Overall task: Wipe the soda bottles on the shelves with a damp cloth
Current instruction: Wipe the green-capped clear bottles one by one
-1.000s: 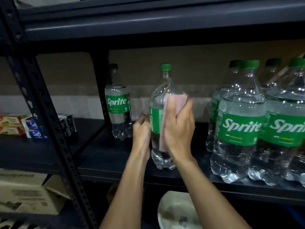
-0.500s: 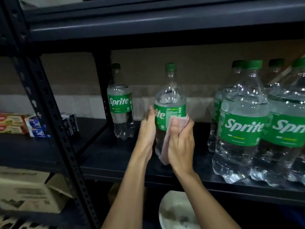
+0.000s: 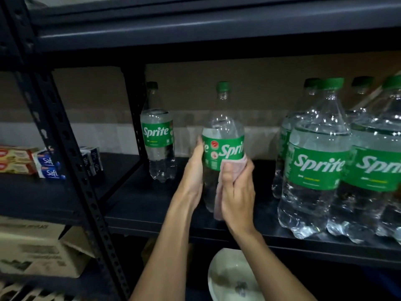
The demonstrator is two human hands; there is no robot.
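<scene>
The left hand (image 3: 193, 170) steadies a clear, full Sprite bottle (image 3: 221, 148) on the dark shelf (image 3: 138, 205) while the right hand (image 3: 237, 196) clamps a pink cloth (image 3: 233, 167) against it. Open shelf separates it from the lone bottle (image 3: 158, 135) on the left and the packed bottles (image 3: 319, 161) on the right.

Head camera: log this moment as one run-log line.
step: wiping | left hand: holds Sprite bottle at label | right hand: grips pink cloth against bottle below label

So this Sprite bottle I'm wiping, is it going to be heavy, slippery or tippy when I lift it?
Probably heavy for its size: the bottle looks filled to about the shoulder. Possibly slick, being smooth clear plastic under the cloth, so grip firmly with the left hand. Tall and narrow, it may tip if pushed up high.
</scene>
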